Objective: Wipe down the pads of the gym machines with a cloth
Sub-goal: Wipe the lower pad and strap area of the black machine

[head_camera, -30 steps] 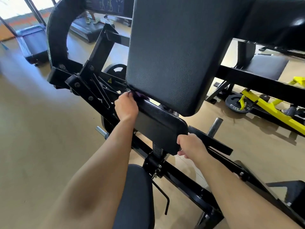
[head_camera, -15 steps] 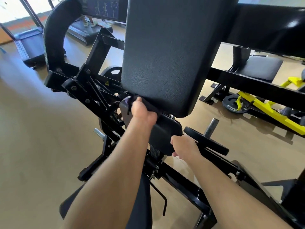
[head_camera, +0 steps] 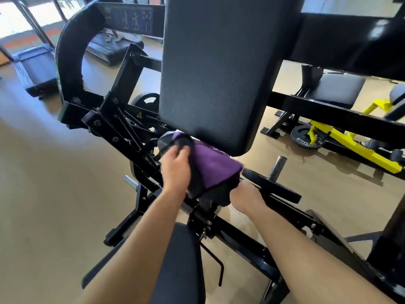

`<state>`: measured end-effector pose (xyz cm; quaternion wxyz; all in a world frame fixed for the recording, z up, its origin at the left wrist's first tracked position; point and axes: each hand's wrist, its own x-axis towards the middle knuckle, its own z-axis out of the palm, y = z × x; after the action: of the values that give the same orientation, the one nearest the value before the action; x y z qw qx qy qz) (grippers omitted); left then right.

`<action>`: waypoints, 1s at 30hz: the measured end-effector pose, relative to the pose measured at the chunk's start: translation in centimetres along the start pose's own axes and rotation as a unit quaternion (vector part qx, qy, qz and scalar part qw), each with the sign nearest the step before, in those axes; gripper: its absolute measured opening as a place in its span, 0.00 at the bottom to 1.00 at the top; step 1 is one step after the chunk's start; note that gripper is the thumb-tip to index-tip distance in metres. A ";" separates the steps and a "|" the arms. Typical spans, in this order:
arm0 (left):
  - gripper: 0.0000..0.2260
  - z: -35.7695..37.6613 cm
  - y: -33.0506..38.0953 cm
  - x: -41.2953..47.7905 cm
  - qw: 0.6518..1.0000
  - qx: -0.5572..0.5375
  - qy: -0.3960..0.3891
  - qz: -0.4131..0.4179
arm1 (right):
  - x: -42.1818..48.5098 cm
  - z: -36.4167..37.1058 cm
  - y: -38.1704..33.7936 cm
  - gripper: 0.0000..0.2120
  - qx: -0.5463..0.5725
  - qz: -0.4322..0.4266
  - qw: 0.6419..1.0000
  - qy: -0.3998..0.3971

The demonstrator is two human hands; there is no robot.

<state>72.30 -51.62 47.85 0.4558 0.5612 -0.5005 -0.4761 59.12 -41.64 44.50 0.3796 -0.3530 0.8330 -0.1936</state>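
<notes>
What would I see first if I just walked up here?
Probably the purple cloth, bright against all the black, draped over the small pad in the middle, with the left hand gripping it. Above it rises a big black back pad, and a yellow machine stands far right.
</notes>
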 end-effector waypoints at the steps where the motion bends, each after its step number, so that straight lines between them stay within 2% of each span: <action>1: 0.08 -1.2 -0.3 1.5 0.998 0.034 0.046 0.040 | 0.2 0.1 0.0 0.17 -0.003 0.004 1.000 0.007; 3: 0.08 -2.2 -0.6 3.2 0.989 0.092 0.098 0.069 | 0.0 -0.2 -0.2 0.22 0.017 0.013 0.999 0.030; 4: 0.08 -1.6 -0.7 3.1 0.983 0.139 0.087 0.081 | -0.1 -0.3 -0.2 0.24 0.038 0.019 0.998 0.046; 6: 0.08 0.7 -2.6 2.3 0.960 0.237 -0.030 0.146 | -0.2 -0.5 -0.3 0.26 0.080 0.017 0.993 0.088; 8: 0.12 2.6 -4.2 0.4 0.917 0.304 -0.112 0.232 | -0.1 -0.9 -0.4 0.23 0.126 0.018 0.983 0.136; 10: 0.13 3.6 -4.7 -1.6 0.892 0.312 -0.129 0.301 | -0.3 -1.3 -0.7 0.23 0.171 0.020 0.972 0.159; 13: 0.14 3.7 -4.1 -4.1 0.864 0.313 -0.157 0.361 | -1.2 -1.7 -1.4 0.23 0.214 -0.022 0.957 0.195; 17: 0.19 2.4 -4.1 -5.6 0.837 0.314 -0.258 0.366 | -2.2 -0.8 -2.6 0.25 0.209 -0.096 0.932 0.279; 19: 0.19 1.8 -4.2 -5.8 0.838 0.293 -0.282 0.363 | -2.2 0.4 -3.2 0.29 0.241 -0.098 0.923 0.285; 21: 0.22 1.1 -4.6 -5.9 0.856 0.241 -0.272 0.367 | -2.0 2.0 -3.6 0.32 0.270 -0.103 0.919 0.266; 23: 0.20 0.2 -5.2 -6.1 0.869 0.207 -0.242 0.379 | -1.4 3.6 -3.4 0.31 0.276 -0.147 0.919 0.240; 25: 0.19 -0.4 -5.9 -6.6 0.902 0.197 -0.192 0.333 | -0.9 4.6 -2.9 0.29 0.253 -0.190 0.920 0.232; 27: 0.17 -0.4 -6.7 -7.3 0.940 0.171 -0.147 0.255 | -0.3 5.2 -2.1 0.24 0.213 -0.214 0.917 0.259; 30: 0.17 0.5 -8.2 -8.1 0.951 0.203 -0.079 0.221 | 0.4 5.8 -1.1 0.20 0.163 -0.212 0.902 0.340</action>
<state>72.49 -42.86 40.33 0.3853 0.4779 -0.7326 -0.2940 63.86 -42.95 41.30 0.0757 -0.3667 0.7738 -0.5109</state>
